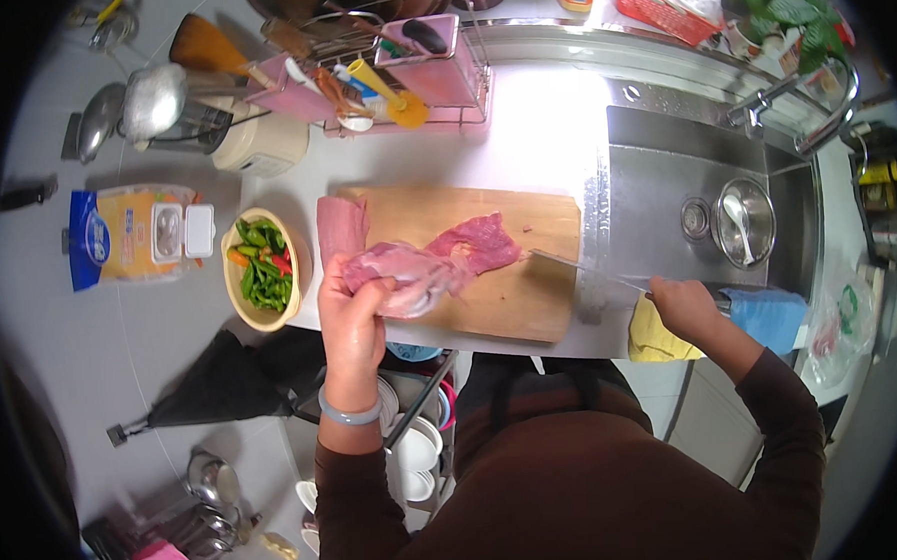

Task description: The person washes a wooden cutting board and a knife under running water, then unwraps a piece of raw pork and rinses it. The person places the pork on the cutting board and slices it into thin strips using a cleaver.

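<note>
My left hand (352,303) grips a pale pink piece of raw meat (411,278), raised over the left part of a wooden cutting board (547,306). A redder flap of meat (481,245) extends to the right behind it; whether the two are joined I cannot tell. At the board's left edge lies another block of raw meat (341,223), partly behind the held piece. My right hand (684,309) is closed around the handle of a knife (587,265). Its thin blade points left, the tip over the right side of the board. Small meat scraps dot the wood.
Left of the board stands a cream bowl (299,286) of green and red peppers (264,269). A wire utensil rack (476,53) is behind. To the right, a steel sink (647,189) holds a metal bowl (755,248) with a spoon. Yellow cloth (657,335) and blue cloth (769,315) hang at its front edge.
</note>
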